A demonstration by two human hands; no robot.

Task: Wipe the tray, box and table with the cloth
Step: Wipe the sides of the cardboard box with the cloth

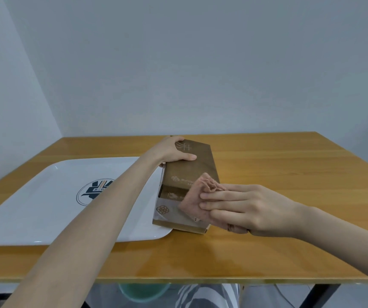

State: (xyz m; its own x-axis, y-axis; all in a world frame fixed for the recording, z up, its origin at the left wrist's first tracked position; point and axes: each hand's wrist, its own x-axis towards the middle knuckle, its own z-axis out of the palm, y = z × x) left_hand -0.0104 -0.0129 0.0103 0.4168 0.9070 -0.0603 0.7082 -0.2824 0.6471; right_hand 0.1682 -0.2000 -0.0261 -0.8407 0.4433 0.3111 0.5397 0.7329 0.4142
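A brown box (189, 174) is seen just right of the frame's centre, lying flat on the wooden table (278, 174), its left edge touching or overlapping the right rim of a white tray (34, 207). The tray occupies the left middle of the frame and bears a dark round emblem.

The left forearm is stretched diagonally from the lower left of the frame up to the box's far end. There the left hand (174, 151) is clamped on the box, the thumb laid across the top face and the fingers wrapped over the far left corner.

The right arm enters from the right edge of the frame, held nearly level. The right hand (245, 207) is flattened, its fingers (218, 196) extended leftward and pressed on a bunched pink cloth (197, 202). The cloth is pinned against the box's near end, over a pale band printed with a floral mark.
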